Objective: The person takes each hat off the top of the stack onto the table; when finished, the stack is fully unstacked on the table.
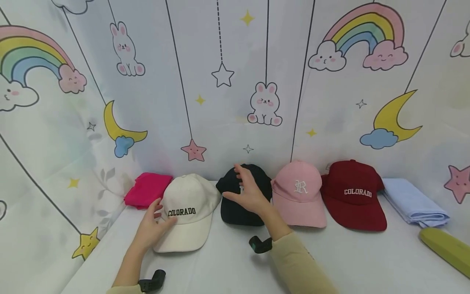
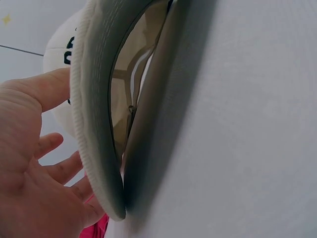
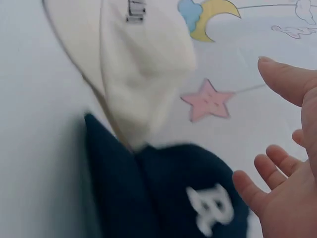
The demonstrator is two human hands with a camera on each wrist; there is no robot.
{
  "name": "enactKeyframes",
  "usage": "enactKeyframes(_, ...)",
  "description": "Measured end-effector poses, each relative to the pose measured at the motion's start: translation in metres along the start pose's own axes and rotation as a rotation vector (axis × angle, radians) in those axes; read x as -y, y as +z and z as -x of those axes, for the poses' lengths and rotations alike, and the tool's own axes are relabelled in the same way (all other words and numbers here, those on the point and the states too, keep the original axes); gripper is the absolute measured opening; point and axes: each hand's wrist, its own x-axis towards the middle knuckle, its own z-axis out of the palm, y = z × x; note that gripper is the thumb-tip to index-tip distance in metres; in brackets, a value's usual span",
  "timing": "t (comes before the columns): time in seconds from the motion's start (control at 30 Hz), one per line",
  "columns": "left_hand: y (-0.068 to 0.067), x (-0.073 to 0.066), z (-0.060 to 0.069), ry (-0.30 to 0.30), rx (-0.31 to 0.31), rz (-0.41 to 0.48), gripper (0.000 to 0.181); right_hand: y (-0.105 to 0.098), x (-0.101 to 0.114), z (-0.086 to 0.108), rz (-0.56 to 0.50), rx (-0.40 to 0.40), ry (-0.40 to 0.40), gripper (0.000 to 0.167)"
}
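Note:
A cream cap (image 1: 192,192) with COLORADO lettering stands on the white table at the left. My left hand (image 1: 152,226) is at its left side, fingers spread and loosely bent, with the thumb over the cap's front near the brim. In the left wrist view the thumb meets the edge of the brim (image 2: 96,124); firm contact is hard to tell. My right hand (image 1: 253,198) hovers in front of a dark cap (image 1: 238,216), partly hiding its white letter. In the right wrist view its fingers are spread, holding nothing, beside the dark cap (image 3: 178,193).
To the right stand a pink cap (image 1: 299,175) and a dark red cap (image 1: 352,177). Folded light blue cloth (image 1: 415,200) and a long green object (image 1: 446,249) lie at the far right. A bright pink cloth item (image 1: 147,190) sits behind the left hand. A patterned backdrop (image 1: 235,49) rises behind.

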Motion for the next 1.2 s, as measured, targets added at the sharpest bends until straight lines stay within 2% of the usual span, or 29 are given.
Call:
enactKeyframes(0.13, 0.000, 0.000, -0.001, -0.007, -0.001, -0.010, 0.091, 0.031, -0.001, -0.007, -0.067, 0.016, 0.008, 0.090)
enactKeyframes(0.27, 0.000, 0.001, 0.000, -0.009, -0.003, -0.014, 0.091, 0.058, 0.001, -0.010, -0.109, 0.039, 0.051, 0.088)
enactKeyframes(0.43, 0.000, 0.000, 0.001, -0.006, -0.003, -0.008, 0.091, 0.081, 0.004, -0.009, -0.057, 0.051, 0.133, 0.082)
enactKeyframes(0.63, -0.001, 0.000, 0.000, -0.006, -0.002, -0.022, 0.090, 0.094, 0.005, -0.005, 0.091, 0.109, 0.222, 0.081)
enactKeyframes(0.77, -0.001, 0.001, -0.001, -0.018, 0.009, -0.018, 0.090, 0.098, 0.003, -0.001, 0.114, 0.137, 0.257, 0.081)
enactKeyframes(1.0, -0.002, 0.000, 0.000, -0.038, 0.019, -0.011, 0.090, 0.104, 0.003, 0.002, 0.100, 0.126, 0.228, 0.081)
enactKeyframes(1.2, -0.005, 0.002, 0.001, -0.039, 0.038, 0.013, 0.092, 0.113, 0.001, -0.001, 0.099, 0.098, 0.206, 0.089)
